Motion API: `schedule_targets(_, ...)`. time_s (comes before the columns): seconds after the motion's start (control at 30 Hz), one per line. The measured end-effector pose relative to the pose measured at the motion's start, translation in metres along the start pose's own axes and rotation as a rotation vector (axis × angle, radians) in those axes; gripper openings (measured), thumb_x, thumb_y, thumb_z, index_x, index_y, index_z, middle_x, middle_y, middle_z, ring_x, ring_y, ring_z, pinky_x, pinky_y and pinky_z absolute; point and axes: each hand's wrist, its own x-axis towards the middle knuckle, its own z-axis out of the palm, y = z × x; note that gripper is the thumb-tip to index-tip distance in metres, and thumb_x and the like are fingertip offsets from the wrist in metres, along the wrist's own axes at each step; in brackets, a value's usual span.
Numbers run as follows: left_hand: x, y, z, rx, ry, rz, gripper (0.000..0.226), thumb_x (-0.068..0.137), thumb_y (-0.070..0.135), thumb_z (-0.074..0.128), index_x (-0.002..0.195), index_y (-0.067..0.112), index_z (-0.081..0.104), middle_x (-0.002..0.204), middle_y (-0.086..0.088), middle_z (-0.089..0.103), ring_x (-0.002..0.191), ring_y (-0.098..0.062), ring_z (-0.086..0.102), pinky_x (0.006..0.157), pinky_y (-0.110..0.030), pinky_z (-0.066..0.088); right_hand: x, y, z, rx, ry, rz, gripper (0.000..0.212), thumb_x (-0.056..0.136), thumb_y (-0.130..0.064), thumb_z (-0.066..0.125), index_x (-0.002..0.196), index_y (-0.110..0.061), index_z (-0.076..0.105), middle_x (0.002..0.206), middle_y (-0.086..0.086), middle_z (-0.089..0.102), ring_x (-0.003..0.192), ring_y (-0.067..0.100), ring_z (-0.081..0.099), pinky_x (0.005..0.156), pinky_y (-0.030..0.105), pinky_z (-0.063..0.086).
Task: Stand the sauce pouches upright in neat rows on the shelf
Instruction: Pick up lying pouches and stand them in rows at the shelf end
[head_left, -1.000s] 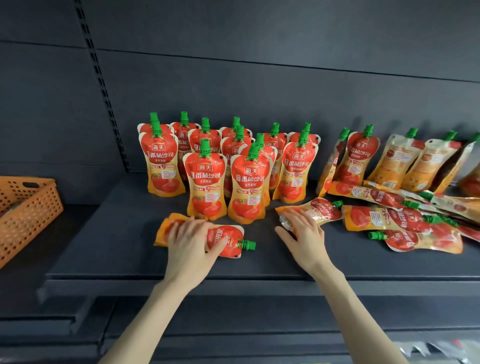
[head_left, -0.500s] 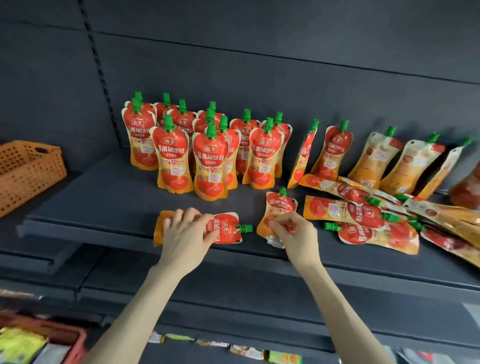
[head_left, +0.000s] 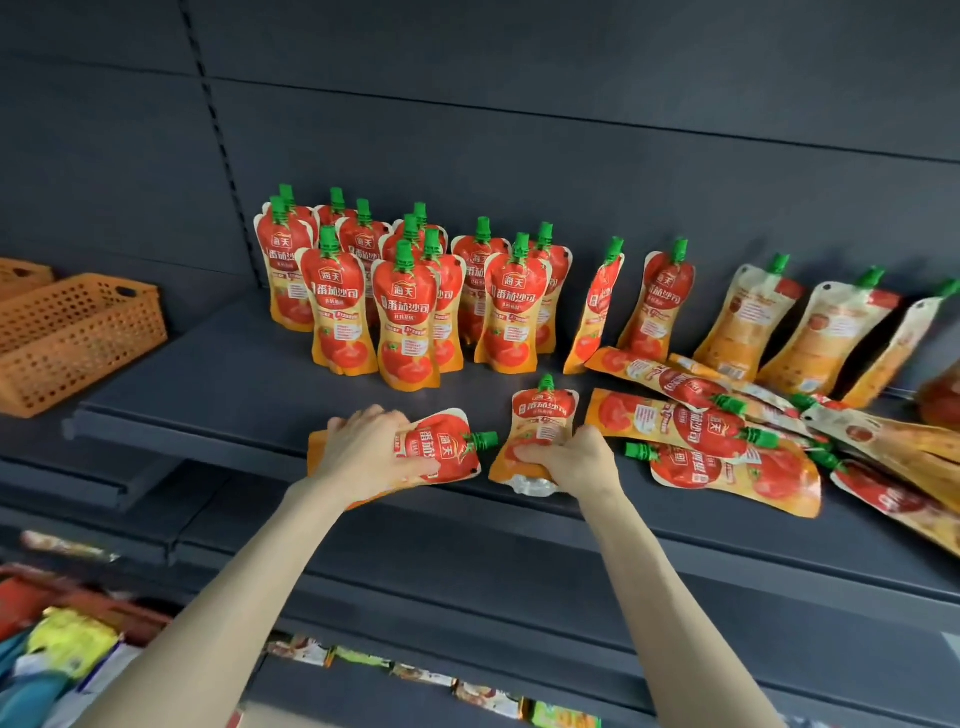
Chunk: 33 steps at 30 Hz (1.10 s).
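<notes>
Both hands are full. The left hand (head_left: 371, 452) grips the lower half of a flat pouch (head_left: 447, 447) lying near the front edge of the shelf (head_left: 208, 384). Its long axis runs left to right, with the green cap pointing right toward the other hand. The right hand (head_left: 571, 460) holds a second pouch (head_left: 543, 415) by its base, with the cap pointing away toward the back panel (head_left: 519, 156). This one is half raised, though I cannot tell whether its base touches the shelf.

The standing rows (head_left: 405, 312) are behind and slightly left of both hands, so each pouch has to travel away from the person. The flat pouch must also swing its cap up through a quarter turn. The right hand's pouch looks closer to upright. To the right, loose pouches (head_left: 701, 431) lie overlapped, with others leaning on the panel.

The shelf is dark, smooth metal. An orange basket (head_left: 78, 332) sits on a neighbouring shelf to the left.
</notes>
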Motion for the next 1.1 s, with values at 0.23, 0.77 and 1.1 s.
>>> schedule_targets(0.23,-0.008,0.001,-0.003,-0.438,0.07,0.023,0.04,0.078,0.049,0.064,0.082,0.02,0.037,0.088,0.006,0.056,0.079,-0.013,0.057,0.06,-0.028,0.043,-0.011,0.014,-0.011,0.315,-0.035,-0.046,0.024,0.079,-0.019,0.071,0.097,-0.014,0.056,0.098,0.004,0.068,0.089,0.021,0.066,0.078,0.034,0.052)
schedule_targets(0.77,0.048,-0.007,-0.031,-1.019,0.373,0.147,0.056,0.07,0.04,0.07,0.119,0.025,0.05,0.113,0.007,0.063,0.104,-0.006,0.06,0.087,-0.026,0.05,0.016,-0.043,0.043,0.568,0.039,-0.423,0.022,0.079,-0.006,0.072,0.094,-0.011,0.056,0.094,0.003,0.072,0.088,0.016,0.069,0.07,0.024,0.057)
schedule_targets(1.1,0.058,-0.038,0.011,-1.083,0.025,0.207,0.059,0.079,0.016,0.071,0.129,0.027,0.042,0.111,0.022,0.058,0.101,0.011,0.056,0.081,-0.009,0.048,0.039,-0.025,0.063,0.29,0.077,-0.437,0.034,0.079,-0.01,0.073,0.104,-0.019,0.05,0.104,-0.008,0.065,0.096,0.002,0.062,0.079,0.013,0.05)
